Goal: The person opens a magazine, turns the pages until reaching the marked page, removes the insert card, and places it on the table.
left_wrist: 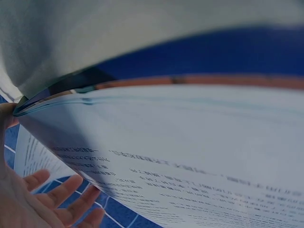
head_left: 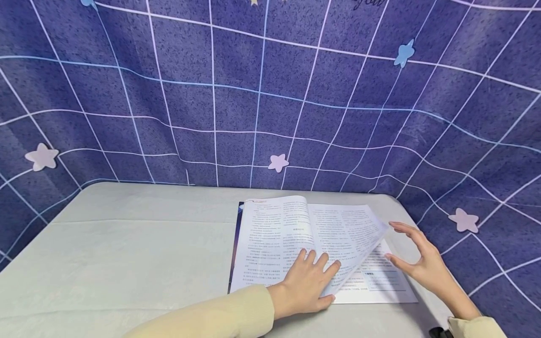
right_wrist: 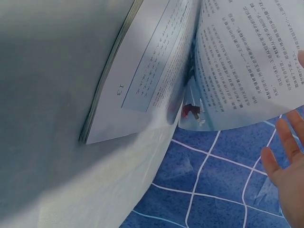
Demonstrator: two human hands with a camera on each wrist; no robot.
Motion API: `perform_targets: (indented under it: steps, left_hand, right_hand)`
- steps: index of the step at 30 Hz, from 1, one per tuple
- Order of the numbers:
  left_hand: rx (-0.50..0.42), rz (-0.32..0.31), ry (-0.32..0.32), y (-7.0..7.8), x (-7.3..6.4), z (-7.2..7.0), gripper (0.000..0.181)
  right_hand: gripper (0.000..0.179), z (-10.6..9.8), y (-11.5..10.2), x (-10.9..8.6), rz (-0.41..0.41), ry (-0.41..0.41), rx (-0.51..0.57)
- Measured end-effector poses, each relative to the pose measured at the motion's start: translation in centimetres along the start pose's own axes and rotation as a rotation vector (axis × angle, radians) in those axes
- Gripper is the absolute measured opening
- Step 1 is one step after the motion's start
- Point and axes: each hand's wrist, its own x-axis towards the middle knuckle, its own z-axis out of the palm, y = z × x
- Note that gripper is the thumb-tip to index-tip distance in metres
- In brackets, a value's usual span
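Observation:
An open magazine (head_left: 270, 234) with printed text lies on the table. One page (head_left: 351, 234) stands lifted and curled, its right corner raised above the page under it. My left hand (head_left: 307, 281) rests on the lower middle near the fold, fingers spread; its thumb lies at the bottom edge. In the left wrist view the fingers (left_wrist: 71, 202) of that hand look loosely extended. My right hand (head_left: 427, 263) is at the right side, thumb and forefinger apart, forefinger tip right at the raised corner. The right wrist view shows the lifted page (right_wrist: 237, 61) curving beside the fingers (right_wrist: 285, 142).
A pale cloth covers the table (head_left: 139, 253). Behind it hangs a blue curtain (head_left: 236, 117) with a line grid and stars, which also runs down along the right edge. A dark cover edge (head_left: 237, 234) shows under the magazine's left side.

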Motion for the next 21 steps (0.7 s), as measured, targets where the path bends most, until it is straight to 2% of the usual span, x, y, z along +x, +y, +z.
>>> perform_targets:
  steps: [7,14,21]
  left_hand:
    - [0.028,-0.022,0.051,0.1,-0.04,0.08,0.07]
    - [-0.031,-0.02,0.04,0.08,-0.06,0.08,0.074]
    - [-0.039,-0.033,0.052,0.17,-0.11,0.25,0.082]
  right_hand:
    - [0.078,0.16,-0.11,-0.16,0.013,-0.002,-0.013]
    - [0.08,0.47,0.36,-0.47,-0.011,0.012,-0.045]
    - [0.079,0.48,0.43,-0.55,-0.02,-0.008,-0.034]
